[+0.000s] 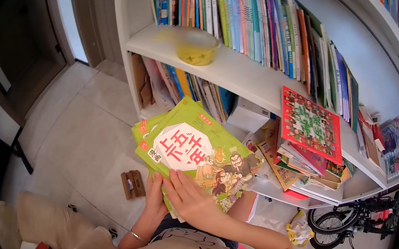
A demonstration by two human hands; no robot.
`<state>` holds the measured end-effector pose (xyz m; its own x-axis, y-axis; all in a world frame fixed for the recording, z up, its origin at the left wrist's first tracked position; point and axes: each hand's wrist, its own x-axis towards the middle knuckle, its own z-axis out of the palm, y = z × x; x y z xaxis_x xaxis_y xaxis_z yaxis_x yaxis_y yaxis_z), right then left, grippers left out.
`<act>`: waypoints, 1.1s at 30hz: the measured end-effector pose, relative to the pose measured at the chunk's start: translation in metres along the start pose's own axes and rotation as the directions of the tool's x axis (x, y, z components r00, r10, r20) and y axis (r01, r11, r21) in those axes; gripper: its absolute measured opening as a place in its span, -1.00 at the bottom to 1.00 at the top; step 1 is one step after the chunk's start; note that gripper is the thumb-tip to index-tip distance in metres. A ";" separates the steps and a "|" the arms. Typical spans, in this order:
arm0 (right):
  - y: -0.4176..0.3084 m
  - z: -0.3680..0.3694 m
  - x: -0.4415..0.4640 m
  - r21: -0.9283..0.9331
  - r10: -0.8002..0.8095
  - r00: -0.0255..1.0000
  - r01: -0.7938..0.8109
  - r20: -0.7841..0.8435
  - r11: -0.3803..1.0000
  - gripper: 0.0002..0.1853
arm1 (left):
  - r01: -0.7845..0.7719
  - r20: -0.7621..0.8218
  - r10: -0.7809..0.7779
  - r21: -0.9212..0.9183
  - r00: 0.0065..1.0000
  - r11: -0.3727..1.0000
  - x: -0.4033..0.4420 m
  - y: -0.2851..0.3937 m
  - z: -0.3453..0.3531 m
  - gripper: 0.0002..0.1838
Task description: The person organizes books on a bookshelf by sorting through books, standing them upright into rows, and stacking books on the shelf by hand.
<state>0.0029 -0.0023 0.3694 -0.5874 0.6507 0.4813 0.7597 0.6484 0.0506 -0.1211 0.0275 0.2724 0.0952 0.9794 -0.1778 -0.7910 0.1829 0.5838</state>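
A small stack of green comic books [193, 131] is held over my lap, its covers printed with red Chinese characters and cartoon figures. The books are slightly fanned, with more green edges showing at the left. My left hand [156, 198] grips the stack at its lower left edge, part of its fingers hidden beneath. My right hand [194, 201] lies across the lower part of the top cover, its fingers stretched out flat; its thumb is hidden.
A white bookshelf [248, 77] with rows of books stands in front. On it are a yellow bowl [196, 47] and a red book [311, 125] lying on a pile. A brown box [133, 185] sits on the floor. At the right are a bicycle [334, 222] and a plastic bag [300, 229].
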 end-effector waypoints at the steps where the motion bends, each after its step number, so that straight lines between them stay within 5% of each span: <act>1: 0.009 0.005 -0.006 0.154 -0.013 1.000 0.015 -0.011 0.988 -0.56 | 0.029 -0.001 -0.029 -0.035 1.000 0.999 0.001 0.002 -0.001 -0.54; 3: 0.028 -0.013 -0.015 0.308 0.211 0.977 -0.194 -0.024 0.931 -0.49 | 0.035 0.038 -0.035 0.003 0.999 0.999 -0.002 0.012 -0.002 -0.52; 5: 0.050 -0.032 -0.021 0.012 0.407 0.902 -0.410 -0.144 0.912 -0.36 | 0.036 0.052 -0.039 0.047 0.998 0.998 -0.003 0.018 -0.009 -0.54; 6: 0.057 -0.032 -0.032 0.214 0.549 0.835 -0.533 -0.022 0.819 -0.32 | 0.045 0.062 -0.052 0.101 0.997 0.994 -0.004 0.019 -0.016 -0.55; 8: 0.071 -0.016 -0.057 0.506 0.708 0.647 -0.728 0.282 0.463 -0.23 | 0.065 0.098 -0.087 0.212 0.991 0.975 0.001 0.015 -0.033 -0.58; 11: 0.083 0.037 -0.102 0.722 0.482 0.603 -0.685 0.635 -0.094 -0.09 | 0.093 0.141 -0.165 0.415 0.976 0.905 0.012 -0.014 -0.063 -0.63; 13: 0.053 0.077 -0.124 0.774 0.703 0.567 -0.632 0.429 0.037 -0.13 | -0.077 0.272 -0.132 0.641 0.953 0.764 0.001 -0.032 -0.053 -0.63; 14: 0.038 0.087 -0.140 0.798 0.746 0.523 -0.603 0.413 -0.019 -0.15 | -0.168 0.330 -0.126 0.728 0.935 0.665 -0.006 -0.038 -0.050 -0.64; 16: 0.024 0.101 -0.159 0.846 0.819 0.439 -0.524 0.369 -0.101 -0.18 | -0.138 0.310 -0.135 0.717 0.941 0.683 -0.014 -0.039 -0.043 -0.65; 17: 0.022 0.098 -0.158 0.850 0.851 0.423 -0.524 0.310 -0.050 -0.20 | -0.124 0.302 -0.139 0.708 0.943 0.695 -0.015 -0.037 -0.036 -0.65; 20: 0.005 0.061 -0.140 0.839 0.901 0.425 -0.520 0.092 0.159 -0.26 | -0.328 0.352 0.021 0.848 0.936 0.415 -0.018 -0.008 -0.022 -0.66; 23: 0.022 0.005 -0.079 0.809 0.828 0.522 -0.384 -0.207 0.444 -0.33 | -0.472 0.312 0.358 0.661 0.880 0.583 0.016 -0.018 -0.039 -0.51; 25: 0.043 -0.033 -0.031 0.746 0.724 0.549 -0.248 -0.417 0.618 -0.33 | -0.676 0.244 0.706 0.598 0.665 0.431 0.025 0.025 0.049 -0.60; 26: 0.054 -0.051 -0.006 0.737 0.677 0.537 -0.142 -0.504 0.661 -0.34 | -0.677 0.177 0.711 0.524 0.680 0.517 0.034 0.045 0.085 -0.57; 28: 0.086 -0.082 0.039 0.640 0.557 0.496 -0.003 -0.666 0.768 -0.34 | -0.751 0.275 0.780 0.565 0.563 0.343 0.067 0.081 0.138 -0.52; 29: 0.101 -0.097 0.056 0.670 0.565 0.506 0.036 -0.652 0.741 -0.34 | -0.867 0.264 0.827 0.196 0.496 0.458 0.091 0.089 0.164 -0.54; 31: 0.135 -0.108 0.080 0.647 0.525 0.501 0.095 -0.688 0.756 -0.34 | -0.908 0.412 0.809 0.192 0.419 0.372 0.106 0.109 0.205 -0.53; 33: 0.164 -0.104 0.092 0.688 0.549 0.509 0.126 -0.663 0.714 -0.34 | -0.893 0.469 0.761 0.195 0.449 0.407 0.124 0.111 0.227 -0.56</act>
<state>0.1020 0.1227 0.5125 0.3034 0.4248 0.8529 0.2762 0.8175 -0.5054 -0.0598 0.1885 0.4944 -0.2752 0.6186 0.7360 -0.2888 -0.7834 0.5504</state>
